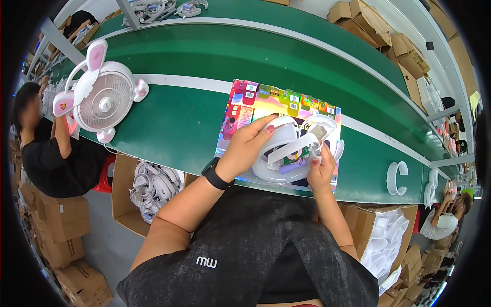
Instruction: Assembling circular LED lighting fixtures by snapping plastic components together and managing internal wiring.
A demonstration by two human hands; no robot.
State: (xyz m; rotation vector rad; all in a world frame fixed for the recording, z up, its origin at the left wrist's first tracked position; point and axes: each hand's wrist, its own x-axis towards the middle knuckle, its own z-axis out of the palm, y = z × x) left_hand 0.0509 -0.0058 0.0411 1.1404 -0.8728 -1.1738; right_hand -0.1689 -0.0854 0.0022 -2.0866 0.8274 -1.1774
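A white, curved plastic housing is held up in both my hands, its inside facing me. A green circuit board, thin wires and a purple cylindrical cell show within it. My left hand, with a dark watch on its wrist, grips the upper left of the housing. At its right side, the fingers of my right hand are closed on the white part near the board; exactly what they pinch is hidden. Under the housing lies a colourful, shiny printed sheet on the green table.
A white-and-pink fan with rabbit ears stands at the left. A C-shaped white part lies to the right. Below the table edge are cartons of white parts, one left, one right. A co-worker sits at the left.
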